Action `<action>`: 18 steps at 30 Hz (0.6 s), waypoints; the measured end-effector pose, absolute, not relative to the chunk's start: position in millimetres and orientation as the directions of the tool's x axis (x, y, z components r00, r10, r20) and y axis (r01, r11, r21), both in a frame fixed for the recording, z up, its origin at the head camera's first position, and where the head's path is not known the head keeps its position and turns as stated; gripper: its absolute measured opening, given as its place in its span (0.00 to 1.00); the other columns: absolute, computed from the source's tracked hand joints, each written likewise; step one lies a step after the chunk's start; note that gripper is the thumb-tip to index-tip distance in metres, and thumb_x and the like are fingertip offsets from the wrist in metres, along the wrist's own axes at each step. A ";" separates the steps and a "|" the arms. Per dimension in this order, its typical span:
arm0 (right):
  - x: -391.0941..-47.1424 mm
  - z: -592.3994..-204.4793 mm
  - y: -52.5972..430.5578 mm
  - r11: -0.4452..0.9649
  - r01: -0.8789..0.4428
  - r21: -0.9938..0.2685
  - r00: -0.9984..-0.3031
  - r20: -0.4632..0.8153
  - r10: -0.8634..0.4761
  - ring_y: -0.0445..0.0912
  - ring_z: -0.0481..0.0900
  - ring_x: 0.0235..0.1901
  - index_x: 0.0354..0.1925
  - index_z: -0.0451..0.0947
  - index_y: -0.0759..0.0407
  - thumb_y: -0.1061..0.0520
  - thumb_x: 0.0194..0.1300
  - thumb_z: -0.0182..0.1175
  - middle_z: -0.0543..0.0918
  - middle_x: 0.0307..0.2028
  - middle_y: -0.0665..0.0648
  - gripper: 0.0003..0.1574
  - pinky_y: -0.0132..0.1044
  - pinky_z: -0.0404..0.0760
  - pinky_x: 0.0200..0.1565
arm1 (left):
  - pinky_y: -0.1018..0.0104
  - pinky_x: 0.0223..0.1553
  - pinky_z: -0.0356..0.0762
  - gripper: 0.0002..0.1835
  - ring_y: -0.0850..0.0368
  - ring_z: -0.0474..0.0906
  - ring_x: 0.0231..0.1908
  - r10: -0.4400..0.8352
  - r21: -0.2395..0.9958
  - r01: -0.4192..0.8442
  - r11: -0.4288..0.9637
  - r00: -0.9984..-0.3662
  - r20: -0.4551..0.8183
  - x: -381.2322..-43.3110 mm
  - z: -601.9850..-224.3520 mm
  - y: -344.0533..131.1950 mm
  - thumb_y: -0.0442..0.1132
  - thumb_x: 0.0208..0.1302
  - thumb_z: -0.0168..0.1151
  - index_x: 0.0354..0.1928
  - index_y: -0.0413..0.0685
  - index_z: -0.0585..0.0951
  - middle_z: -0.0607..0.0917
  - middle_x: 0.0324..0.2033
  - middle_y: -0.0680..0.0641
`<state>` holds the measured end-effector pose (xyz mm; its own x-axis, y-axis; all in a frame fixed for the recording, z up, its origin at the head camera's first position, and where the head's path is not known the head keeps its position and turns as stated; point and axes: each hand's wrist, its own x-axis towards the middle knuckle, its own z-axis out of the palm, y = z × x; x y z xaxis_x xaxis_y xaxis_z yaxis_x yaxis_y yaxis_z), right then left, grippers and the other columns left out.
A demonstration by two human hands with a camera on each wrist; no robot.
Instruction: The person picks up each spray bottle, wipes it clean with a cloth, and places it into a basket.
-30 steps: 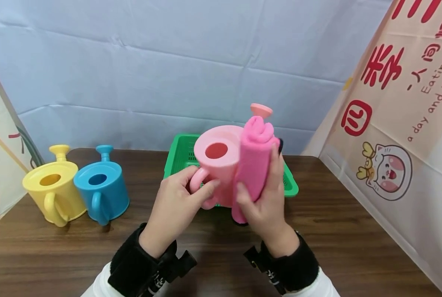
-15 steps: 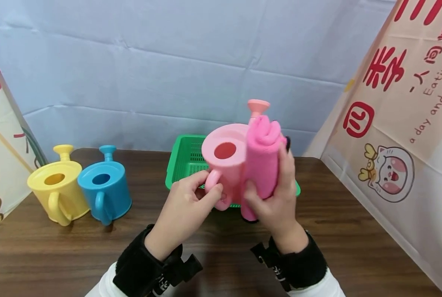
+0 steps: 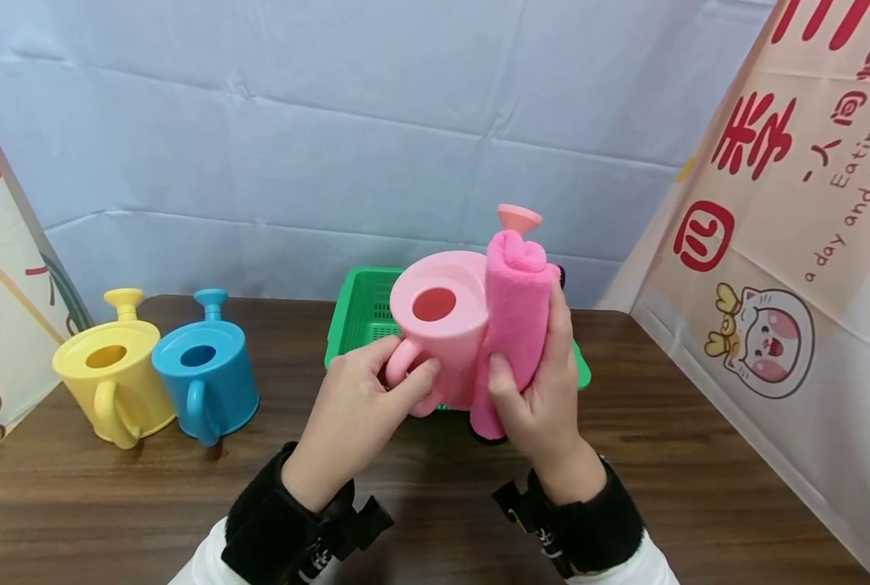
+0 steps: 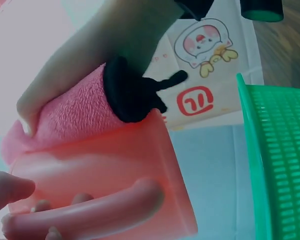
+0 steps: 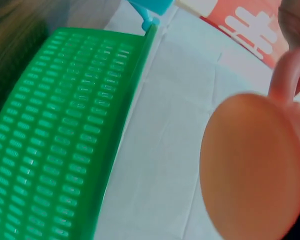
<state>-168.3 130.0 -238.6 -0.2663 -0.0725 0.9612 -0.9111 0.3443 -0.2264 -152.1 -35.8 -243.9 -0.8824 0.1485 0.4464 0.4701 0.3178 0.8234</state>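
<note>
In the head view my left hand (image 3: 361, 402) pinches the handle of a pink watering can (image 3: 442, 349), its round top opening facing me. The spout's flared rose pokes up behind the towel. My right hand (image 3: 544, 414) grips a rolled bright pink plush towel (image 3: 515, 317) and holds it against the can's right side. Both are held up in front of a green basket. The left wrist view shows the can's handle (image 4: 100, 210), and the fuzzy towel (image 4: 80, 110) with black edging and a black loop. The can's flat round base (image 5: 252, 165) appears in the right wrist view.
The green basket (image 3: 338, 329) with slotted sides stands behind the held things, partly hidden by them. To the left, a yellow watering can (image 3: 142, 398) and a blue watering can (image 3: 226, 378) stand side by side on the wooden table (image 3: 698, 487). Cloth sheets hang around the back and sides.
The can and towel have shifted slightly right in view. The spout tipped up a little and came down again. Both hands keep their grips.
</note>
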 end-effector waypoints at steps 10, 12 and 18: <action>-170.9 -245.2 126.0 0.486 -0.873 0.023 -0.030 0.995 -0.099 0.62 0.61 0.49 0.59 0.56 0.56 0.51 0.52 0.53 0.61 0.51 0.72 0.36 0.44 0.68 0.45 | 0.68 0.15 0.65 0.17 0.60 0.64 0.15 0.136 0.803 0.511 0.307 -0.858 0.495 -156.3 -246.0 -35.9 0.60 0.46 0.57 0.19 0.54 0.74 0.68 0.10 0.51; -166.8 -241.3 125.1 0.466 -0.885 0.016 -0.033 0.995 -0.097 0.62 0.61 0.49 0.58 0.58 0.57 0.51 0.52 0.53 0.61 0.50 0.73 0.35 0.42 0.68 0.45 | 0.69 0.14 0.64 0.18 0.62 0.63 0.14 0.128 0.776 0.535 0.335 -0.841 0.525 -157.0 -246.5 -36.2 0.60 0.46 0.57 0.17 0.54 0.73 0.67 0.09 0.52; -150.9 -229.8 128.7 0.423 -0.890 -0.172 -0.220 0.973 -0.066 0.55 0.65 0.44 0.55 0.57 0.69 0.52 0.53 0.51 0.64 0.49 0.71 0.34 0.35 0.70 0.40 | 0.72 0.13 0.60 0.22 0.70 0.74 0.37 0.114 0.584 0.637 0.504 -0.719 0.686 -159.0 -248.9 -37.1 0.53 0.45 0.62 0.09 0.51 0.63 0.66 0.08 0.60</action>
<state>-150.9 128.7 -229.8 -0.2199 -0.0659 0.9733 -0.8898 0.4226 -0.1724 -159.0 -37.1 -248.9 -0.7189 0.1145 0.6856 0.6368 0.5039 0.5836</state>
